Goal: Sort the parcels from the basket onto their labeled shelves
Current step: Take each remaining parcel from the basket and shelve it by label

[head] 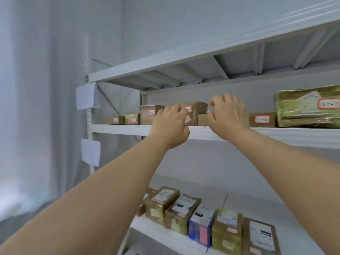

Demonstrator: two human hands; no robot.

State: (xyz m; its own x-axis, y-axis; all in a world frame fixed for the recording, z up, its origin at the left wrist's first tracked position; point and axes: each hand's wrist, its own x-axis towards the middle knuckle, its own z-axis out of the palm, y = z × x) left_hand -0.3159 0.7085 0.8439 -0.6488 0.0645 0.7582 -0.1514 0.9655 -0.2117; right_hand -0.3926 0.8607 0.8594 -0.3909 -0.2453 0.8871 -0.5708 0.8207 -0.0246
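Parcel [197,109]: a small brown carton stood on the middle shelf [119,129], between the two hands, stacked among other labelled cartons.
Handling: it looked light and stiff; I judged the short side faces the best place to hold it.
Left hand [170,124]: its fingers [181,112] were curled against the parcel's left side; whether they really gripped it, I cannot tell.
Right hand [228,115]: its fingers were loosely bent and apart, just beside the parcel, holding nothing.
Shelf: white metal; more parcels stood along it, and a large yellowish pack [309,107] at the right.
Room: grey wall, paper notes [87,95] on the post, a lower shelf [158,233] with more cartons.
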